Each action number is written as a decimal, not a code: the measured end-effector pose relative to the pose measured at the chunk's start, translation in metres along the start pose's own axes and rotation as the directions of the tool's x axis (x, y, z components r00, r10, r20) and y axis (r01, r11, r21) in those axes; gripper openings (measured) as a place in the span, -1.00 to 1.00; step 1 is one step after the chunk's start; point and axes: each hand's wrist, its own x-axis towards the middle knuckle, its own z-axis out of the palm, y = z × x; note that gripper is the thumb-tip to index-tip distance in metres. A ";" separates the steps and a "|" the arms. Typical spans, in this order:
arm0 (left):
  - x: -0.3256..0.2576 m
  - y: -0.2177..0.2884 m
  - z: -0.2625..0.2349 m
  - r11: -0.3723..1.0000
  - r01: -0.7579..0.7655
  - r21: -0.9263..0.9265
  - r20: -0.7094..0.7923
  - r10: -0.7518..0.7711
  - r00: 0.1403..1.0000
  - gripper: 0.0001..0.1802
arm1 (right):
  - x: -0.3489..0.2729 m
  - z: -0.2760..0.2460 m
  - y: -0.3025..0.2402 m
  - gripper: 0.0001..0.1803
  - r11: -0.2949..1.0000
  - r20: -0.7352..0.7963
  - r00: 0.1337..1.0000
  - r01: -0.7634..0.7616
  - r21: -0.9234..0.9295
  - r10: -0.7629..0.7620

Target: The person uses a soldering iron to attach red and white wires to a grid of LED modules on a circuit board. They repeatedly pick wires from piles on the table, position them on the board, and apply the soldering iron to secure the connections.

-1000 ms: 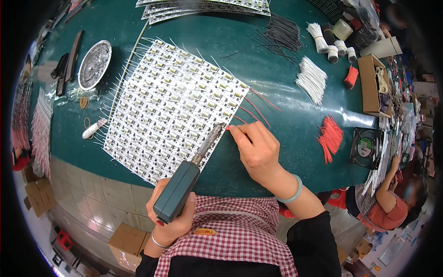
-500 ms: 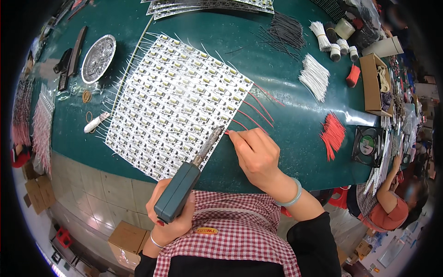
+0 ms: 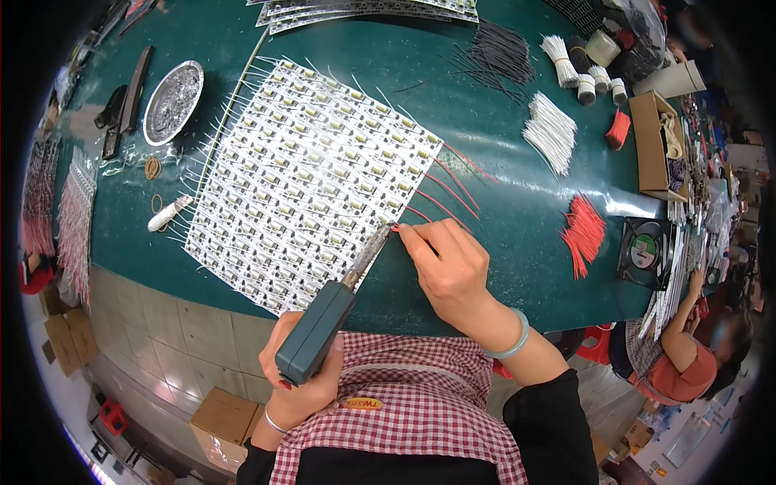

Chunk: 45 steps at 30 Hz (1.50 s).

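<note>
A white panel of small circuit boards (image 3: pixel 315 162) lies tilted on the green table, with thin white wires sticking out along its left and far edges. Several red wires (image 3: pixel 454 183) stand out from its right edge. My left hand (image 3: pixel 301 368) is wrapped round the dark green handle of a soldering gun (image 3: pixel 318 330), whose tip reaches the panel's right edge. Close beside that tip, my right hand (image 3: pixel 446 263) pinches a red wire (image 3: pixel 395 229) against the edge. Its far end is hidden by my fingers.
Loose black wires (image 3: pixel 499 55), white wires (image 3: pixel 551 133) and red wires (image 3: pixel 584 234) lie in piles to the right. A silver dish (image 3: pixel 173 103) sits at the left. More panels (image 3: pixel 372 10) are stacked at the far edge. Another person (image 3: pixel 687 356) works at the right.
The soldering gun has shifted slightly to the right and its tip is closer to my right fingers. My right hand, still pinching the red wire, has moved very slightly.
</note>
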 end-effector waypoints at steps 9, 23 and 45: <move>-0.006 -0.005 -0.004 0.997 -0.007 0.074 0.026 0.005 1.000 -0.77 | 0.000 0.000 0.001 -0.76 1.000 0.000 1.000 0.002 0.000 -0.002; -0.006 -0.004 -0.004 0.999 -0.043 0.034 -0.001 0.043 0.999 -0.74 | -0.002 0.001 0.000 -0.73 1.000 -0.002 1.000 -0.008 0.004 0.008; -0.016 -0.005 -0.011 1.000 0.005 0.010 -0.018 -0.005 1.000 -0.73 | -0.008 -0.001 -0.018 -0.74 1.000 0.025 1.000 -0.012 0.021 0.012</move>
